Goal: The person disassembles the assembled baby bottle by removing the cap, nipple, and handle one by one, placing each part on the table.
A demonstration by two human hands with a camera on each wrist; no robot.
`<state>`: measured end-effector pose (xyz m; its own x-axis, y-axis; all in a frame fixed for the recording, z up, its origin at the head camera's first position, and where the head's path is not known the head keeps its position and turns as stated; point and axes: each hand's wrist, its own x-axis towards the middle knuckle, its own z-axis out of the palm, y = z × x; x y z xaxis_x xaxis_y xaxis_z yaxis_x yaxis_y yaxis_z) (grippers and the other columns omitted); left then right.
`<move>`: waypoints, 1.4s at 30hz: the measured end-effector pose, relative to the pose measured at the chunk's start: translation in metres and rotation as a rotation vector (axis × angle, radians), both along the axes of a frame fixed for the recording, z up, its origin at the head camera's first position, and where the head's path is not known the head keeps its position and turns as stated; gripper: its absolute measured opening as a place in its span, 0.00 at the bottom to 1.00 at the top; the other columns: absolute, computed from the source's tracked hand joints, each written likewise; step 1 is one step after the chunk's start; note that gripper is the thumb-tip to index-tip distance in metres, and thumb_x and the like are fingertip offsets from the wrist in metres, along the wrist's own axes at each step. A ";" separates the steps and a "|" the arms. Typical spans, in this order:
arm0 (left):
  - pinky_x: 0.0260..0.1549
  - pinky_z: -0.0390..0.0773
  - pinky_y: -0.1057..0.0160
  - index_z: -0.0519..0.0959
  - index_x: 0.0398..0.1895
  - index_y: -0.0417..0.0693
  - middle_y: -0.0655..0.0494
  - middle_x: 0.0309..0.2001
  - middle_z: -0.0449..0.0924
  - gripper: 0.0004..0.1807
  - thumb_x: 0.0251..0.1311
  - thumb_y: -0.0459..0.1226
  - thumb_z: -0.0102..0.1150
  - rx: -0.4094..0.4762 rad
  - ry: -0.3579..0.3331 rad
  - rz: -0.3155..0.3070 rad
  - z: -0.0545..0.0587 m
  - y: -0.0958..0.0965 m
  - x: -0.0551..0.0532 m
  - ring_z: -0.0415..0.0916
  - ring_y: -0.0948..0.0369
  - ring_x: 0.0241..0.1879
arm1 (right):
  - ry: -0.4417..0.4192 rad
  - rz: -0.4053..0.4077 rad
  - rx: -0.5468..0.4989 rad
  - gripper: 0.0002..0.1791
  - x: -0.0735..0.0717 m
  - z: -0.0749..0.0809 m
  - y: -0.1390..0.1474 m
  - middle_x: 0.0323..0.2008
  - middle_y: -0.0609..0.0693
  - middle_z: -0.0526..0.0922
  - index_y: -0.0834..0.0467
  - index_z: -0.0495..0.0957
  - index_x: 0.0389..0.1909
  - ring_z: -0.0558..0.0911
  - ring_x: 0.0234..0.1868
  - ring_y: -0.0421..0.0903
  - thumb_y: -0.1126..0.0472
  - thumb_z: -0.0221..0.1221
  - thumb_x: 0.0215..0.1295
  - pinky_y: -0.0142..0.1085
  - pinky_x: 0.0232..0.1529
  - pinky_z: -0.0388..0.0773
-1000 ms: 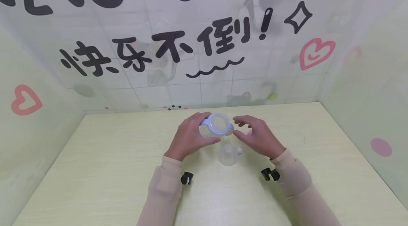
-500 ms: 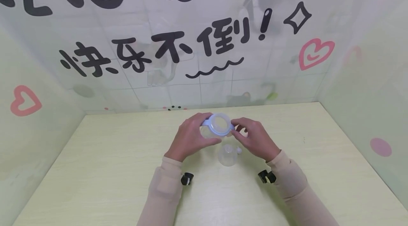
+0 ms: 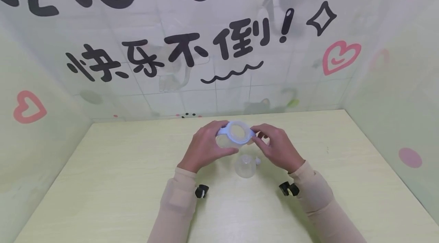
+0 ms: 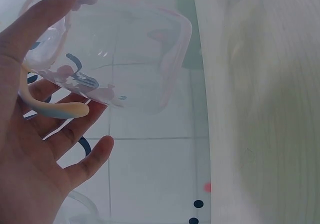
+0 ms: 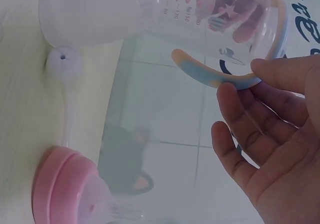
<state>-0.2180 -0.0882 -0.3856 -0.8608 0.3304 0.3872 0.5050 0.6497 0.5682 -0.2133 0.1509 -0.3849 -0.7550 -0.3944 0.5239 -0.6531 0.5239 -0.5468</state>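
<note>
Feeding bottle [image 4: 135, 49] sits tilted in the air above the tabletop [image 3: 120, 182], near its far edge and closer to the far right corner than the far left; its mouth faces up towards the head camera. The left hand [image 3: 205, 142] grips it by the neck end between thumb and fingers, one finger sticking out clear of the wall. The two-handled ring [image 5: 212, 78], blue and orange, lies around the neck, and the right hand [image 3: 276, 144] pinches one of its handles between thumb and fingertips, the little finger apart from it.

So the ring is at its place on the neck, though whether it is fully seated I cannot tell. No collar or cap covers the mouth. The pink collar [image 5: 65, 189] stands on the tabletop with its nipple [image 5: 97, 204] up, the straw tube [image 5: 66, 114] and white straw weight [image 5: 64, 67] beside it. The clear cap [image 3: 245, 167] stands just beside the weight, nearer the tabletop's near edge than the bottle. The work looks about midway, in my judgement: ring and bottle together, collar and cap separate.
</note>
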 end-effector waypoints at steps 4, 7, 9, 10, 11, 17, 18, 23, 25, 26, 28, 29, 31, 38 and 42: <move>0.48 0.78 0.52 0.77 0.60 0.49 0.56 0.52 0.82 0.41 0.39 0.50 0.81 -0.007 0.005 -0.002 0.000 0.001 -0.001 0.78 0.58 0.49 | 0.016 -0.008 -0.006 0.13 0.000 0.003 0.004 0.38 0.50 0.86 0.63 0.82 0.46 0.82 0.34 0.44 0.71 0.66 0.60 0.36 0.27 0.76; 0.47 0.78 0.52 0.78 0.59 0.49 0.56 0.52 0.82 0.41 0.39 0.50 0.81 -0.003 0.007 0.000 0.000 0.001 -0.001 0.78 0.58 0.48 | 0.023 -0.011 0.002 0.13 0.001 0.006 0.005 0.37 0.50 0.85 0.63 0.82 0.46 0.82 0.34 0.44 0.71 0.66 0.60 0.35 0.27 0.76; 0.48 0.78 0.52 0.78 0.59 0.49 0.57 0.52 0.82 0.41 0.38 0.51 0.82 -0.003 0.004 0.005 0.000 0.001 0.000 0.78 0.58 0.48 | 0.026 -0.015 0.007 0.13 0.002 0.007 0.005 0.38 0.50 0.85 0.64 0.82 0.46 0.82 0.34 0.44 0.72 0.66 0.60 0.34 0.27 0.76; 0.48 0.78 0.52 0.78 0.59 0.49 0.56 0.52 0.82 0.41 0.38 0.51 0.81 -0.003 0.002 0.008 -0.001 0.000 0.000 0.78 0.58 0.48 | 0.033 -0.016 0.008 0.13 0.003 0.008 0.005 0.37 0.51 0.85 0.64 0.82 0.46 0.82 0.34 0.44 0.72 0.66 0.60 0.35 0.27 0.76; 0.48 0.78 0.52 0.78 0.59 0.50 0.57 0.52 0.82 0.41 0.38 0.51 0.82 -0.002 -0.001 0.011 -0.001 0.000 0.000 0.78 0.58 0.49 | 0.042 -0.016 0.007 0.13 0.004 0.009 0.005 0.37 0.51 0.85 0.64 0.82 0.46 0.82 0.34 0.44 0.72 0.66 0.60 0.36 0.28 0.77; 0.49 0.77 0.51 0.78 0.59 0.52 0.58 0.53 0.82 0.40 0.38 0.50 0.82 0.009 -0.008 0.025 -0.002 -0.001 0.001 0.78 0.58 0.50 | 0.110 0.002 -0.018 0.13 0.009 0.019 0.011 0.36 0.50 0.85 0.65 0.82 0.45 0.81 0.33 0.43 0.73 0.66 0.59 0.38 0.30 0.79; 0.49 0.76 0.51 0.78 0.59 0.52 0.59 0.53 0.82 0.40 0.38 0.50 0.82 0.012 -0.009 0.025 -0.002 -0.002 0.001 0.78 0.58 0.50 | 0.113 0.006 -0.024 0.12 0.010 0.021 0.012 0.36 0.49 0.85 0.65 0.82 0.45 0.81 0.33 0.42 0.73 0.66 0.59 0.38 0.31 0.79; 0.49 0.77 0.51 0.78 0.59 0.52 0.58 0.53 0.82 0.41 0.37 0.50 0.82 0.012 -0.014 0.026 -0.001 -0.003 0.000 0.78 0.59 0.50 | 0.100 0.033 -0.031 0.12 0.015 0.029 0.019 0.36 0.47 0.85 0.64 0.82 0.45 0.81 0.33 0.40 0.74 0.65 0.59 0.36 0.36 0.79; 0.50 0.77 0.51 0.78 0.60 0.51 0.58 0.54 0.81 0.41 0.38 0.50 0.82 0.003 -0.015 0.028 -0.001 -0.004 0.000 0.78 0.59 0.50 | 0.092 0.051 -0.026 0.13 0.017 0.031 0.020 0.36 0.47 0.85 0.64 0.82 0.45 0.81 0.33 0.40 0.75 0.65 0.59 0.35 0.36 0.79; 0.50 0.77 0.50 0.78 0.60 0.51 0.58 0.54 0.81 0.42 0.38 0.50 0.82 -0.001 -0.014 0.029 -0.001 -0.005 0.000 0.78 0.59 0.50 | 0.089 0.060 -0.024 0.12 0.018 0.032 0.020 0.36 0.47 0.85 0.63 0.82 0.45 0.81 0.33 0.40 0.74 0.65 0.59 0.34 0.35 0.78; 0.51 0.77 0.50 0.77 0.61 0.51 0.57 0.55 0.81 0.42 0.38 0.51 0.82 -0.009 -0.010 0.032 -0.001 -0.006 0.000 0.78 0.59 0.51 | 0.083 0.075 -0.022 0.12 0.020 0.034 0.020 0.35 0.47 0.85 0.63 0.82 0.44 0.81 0.33 0.40 0.74 0.64 0.60 0.31 0.35 0.77; 0.51 0.77 0.50 0.77 0.61 0.51 0.57 0.55 0.81 0.42 0.38 0.51 0.82 -0.012 -0.008 0.033 -0.001 -0.006 0.000 0.78 0.59 0.51 | 0.081 0.081 -0.022 0.12 0.021 0.035 0.019 0.35 0.47 0.84 0.63 0.82 0.44 0.81 0.33 0.40 0.74 0.65 0.60 0.31 0.35 0.77; 0.51 0.76 0.50 0.77 0.61 0.51 0.57 0.55 0.81 0.42 0.38 0.51 0.82 -0.014 -0.007 0.036 -0.002 -0.007 -0.001 0.78 0.59 0.52 | 0.074 0.091 -0.023 0.12 0.022 0.037 0.019 0.34 0.47 0.85 0.63 0.81 0.44 0.81 0.32 0.39 0.74 0.65 0.60 0.30 0.34 0.77; 0.50 0.75 0.49 0.77 0.61 0.53 0.59 0.55 0.81 0.42 0.39 0.52 0.80 -0.008 -0.026 0.060 -0.004 -0.010 -0.003 0.78 0.59 0.49 | 0.088 0.076 -0.022 0.12 0.020 0.035 0.025 0.35 0.49 0.86 0.64 0.82 0.44 0.83 0.33 0.41 0.75 0.64 0.59 0.39 0.36 0.81; 0.50 0.75 0.50 0.77 0.61 0.53 0.60 0.55 0.80 0.41 0.40 0.52 0.80 0.000 -0.036 0.075 -0.005 -0.013 -0.004 0.77 0.59 0.49 | 0.067 0.043 -0.017 0.12 0.016 0.033 0.029 0.35 0.50 0.87 0.65 0.82 0.45 0.84 0.35 0.44 0.75 0.63 0.61 0.42 0.39 0.81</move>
